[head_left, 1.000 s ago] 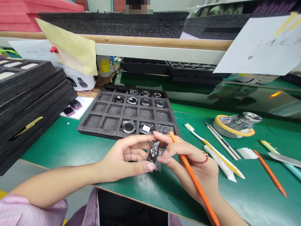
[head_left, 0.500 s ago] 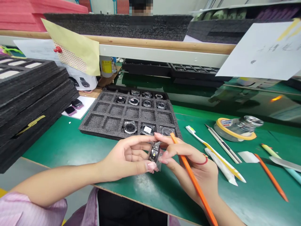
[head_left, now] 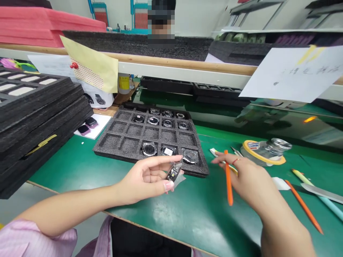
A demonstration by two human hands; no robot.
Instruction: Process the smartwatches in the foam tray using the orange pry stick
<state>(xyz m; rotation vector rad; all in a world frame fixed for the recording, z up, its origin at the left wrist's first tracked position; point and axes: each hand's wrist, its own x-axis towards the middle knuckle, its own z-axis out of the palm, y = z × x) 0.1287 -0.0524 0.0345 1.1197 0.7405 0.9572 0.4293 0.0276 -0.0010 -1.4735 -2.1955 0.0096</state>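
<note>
My left hand (head_left: 142, 178) is closed around a black watch case (head_left: 174, 172), tilted on its edge with clear film sticking out below it. Between the fingers of my right hand (head_left: 246, 175) sits an orange plastic stick (head_left: 229, 184), pointing down toward me. The fingertips of that hand are over a toothbrush (head_left: 213, 152), whose white head shows at their left; most of its handle is hidden, and I cannot tell if they touch it. Just beyond my left hand lies a black foam tray (head_left: 128, 156) with several film-wrapped watch cases (head_left: 190, 156) in its pockets.
A glass jar (head_left: 278, 144) with a yellow tape roll around it stands at the right, near a second orange stick (head_left: 305, 207) and a metal blade (head_left: 321, 192). Stacked foam trays (head_left: 40, 132) rise on the left. A shelf edge (head_left: 182, 69) crosses the back; a person sits beyond.
My right hand has left the watch case and moved right to the toothbrush, still carrying the orange stick. My left hand keeps the watch case in about the same place. The view has tipped up slightly.
</note>
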